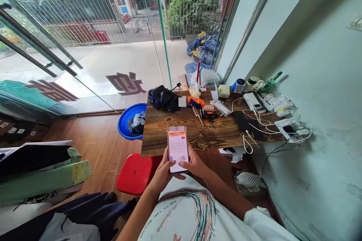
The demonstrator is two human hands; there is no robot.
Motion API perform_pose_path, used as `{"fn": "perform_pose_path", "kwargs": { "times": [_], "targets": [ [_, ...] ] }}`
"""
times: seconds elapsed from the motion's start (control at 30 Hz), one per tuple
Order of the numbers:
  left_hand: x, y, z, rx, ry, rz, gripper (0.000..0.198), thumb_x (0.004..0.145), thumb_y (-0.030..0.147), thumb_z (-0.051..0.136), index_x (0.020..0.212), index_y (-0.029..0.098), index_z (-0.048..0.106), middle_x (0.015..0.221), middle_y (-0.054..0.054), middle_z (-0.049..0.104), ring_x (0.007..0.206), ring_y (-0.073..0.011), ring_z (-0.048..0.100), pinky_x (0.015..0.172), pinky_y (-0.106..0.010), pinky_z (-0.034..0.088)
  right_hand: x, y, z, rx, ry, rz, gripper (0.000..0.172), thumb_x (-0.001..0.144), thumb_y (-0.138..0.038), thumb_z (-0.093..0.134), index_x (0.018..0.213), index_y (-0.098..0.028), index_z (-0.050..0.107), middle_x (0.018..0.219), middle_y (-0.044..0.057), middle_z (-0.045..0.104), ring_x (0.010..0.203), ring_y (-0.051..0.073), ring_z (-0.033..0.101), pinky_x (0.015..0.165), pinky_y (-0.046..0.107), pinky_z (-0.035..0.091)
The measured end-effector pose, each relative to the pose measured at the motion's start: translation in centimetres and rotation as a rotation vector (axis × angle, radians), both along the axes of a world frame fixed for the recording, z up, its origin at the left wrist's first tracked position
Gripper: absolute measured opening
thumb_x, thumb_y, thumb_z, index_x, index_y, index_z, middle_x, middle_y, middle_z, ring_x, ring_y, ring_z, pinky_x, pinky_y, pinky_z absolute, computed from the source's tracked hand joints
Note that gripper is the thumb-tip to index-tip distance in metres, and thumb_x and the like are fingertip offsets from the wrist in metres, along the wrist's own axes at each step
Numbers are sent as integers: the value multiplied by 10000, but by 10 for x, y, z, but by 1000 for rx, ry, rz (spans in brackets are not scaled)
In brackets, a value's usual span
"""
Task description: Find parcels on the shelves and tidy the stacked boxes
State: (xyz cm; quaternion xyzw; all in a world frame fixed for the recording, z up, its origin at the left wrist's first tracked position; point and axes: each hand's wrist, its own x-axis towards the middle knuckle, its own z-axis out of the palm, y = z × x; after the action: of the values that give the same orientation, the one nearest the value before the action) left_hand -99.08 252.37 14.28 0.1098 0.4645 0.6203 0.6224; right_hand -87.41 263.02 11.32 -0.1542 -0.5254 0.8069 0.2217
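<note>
A smartphone (178,150) with a lit pink and white screen is upright in front of my chest, over the near edge of a dark wooden table (169,124). My left hand (163,171) wraps the phone's lower left side. My right hand (193,162) cups the lower right side, and its thumb rests on the screen. Both hands are closed round the phone.
On the table lie a black cloth bundle (164,98), an orange and black device (207,111), a black phone (241,120), chargers and white cables (271,116) near the right wall. A red stool (135,173) and blue basin (130,120) stand left of the table. Glass doors lie ahead.
</note>
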Motion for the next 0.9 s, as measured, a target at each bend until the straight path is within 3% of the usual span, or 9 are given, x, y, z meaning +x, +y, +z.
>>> {"fn": "perform_pose_path", "kwargs": {
  "times": [0.17, 0.3, 0.43, 0.57, 0.73, 0.9],
  "targets": [
    [-10, -16, -6, 30, -51, -49, 1011, 673, 69, 507, 1531, 407, 92, 1368, -85, 531, 976, -274, 646, 633, -395, 630, -5, -14, -4, -7, -52, -57, 553, 809, -343, 686, 1287, -236, 430, 1202, 83, 627, 1038, 229, 615, 864, 384, 509],
    [-14, -22, -8, 24, -21, -69, 1078, 658, 33, 525, 1527, 435, 29, 1427, -73, 488, 1002, -251, 633, 657, -373, 632, -9, -22, -6, 1, -50, -102, 560, 783, -346, 709, 1272, -234, 459, 1200, 76, 636, 1033, 223, 618, 865, 372, 511],
    [-19, -24, -9, -3, 9, -74, 1100, 657, 46, 568, 1524, 448, 24, 1493, -71, 423, 1009, -256, 630, 618, -339, 625, -22, -24, -2, -150, -50, -146, 477, 763, -373, 696, 1192, -229, 545, 1079, 55, 699, 943, 219, 654, 779, 339, 530],
    [-28, -26, -12, -2, 4, -84, 1065, 634, 46, 530, 1529, 424, 94, 1511, -58, 400, 1065, -279, 600, 624, -344, 624, -40, -17, 3, -277, -91, -320, 369, 787, -508, 622, 979, -194, 649, 865, 54, 734, 762, 221, 669, 651, 320, 512],
    [-40, -28, -21, 21, -37, -117, 1049, 626, 53, 519, 1520, 441, 132, 1495, -30, 417, 1083, -264, 580, 675, -343, 621, -55, -14, 5, -210, -183, -456, 432, 774, -595, 623, 832, -172, 689, 746, 44, 718, 655, 193, 630, 630, 301, 478],
    [-49, -25, -16, 10, -76, -107, 1052, 614, 74, 506, 1526, 421, 113, 1495, -36, 409, 1104, -268, 571, 676, -345, 620, -56, -20, -3, -64, -177, -498, 510, 877, -650, 460, 794, -181, 643, 717, 22, 670, 617, 156, 552, 589, 275, 435]
  ]
}}
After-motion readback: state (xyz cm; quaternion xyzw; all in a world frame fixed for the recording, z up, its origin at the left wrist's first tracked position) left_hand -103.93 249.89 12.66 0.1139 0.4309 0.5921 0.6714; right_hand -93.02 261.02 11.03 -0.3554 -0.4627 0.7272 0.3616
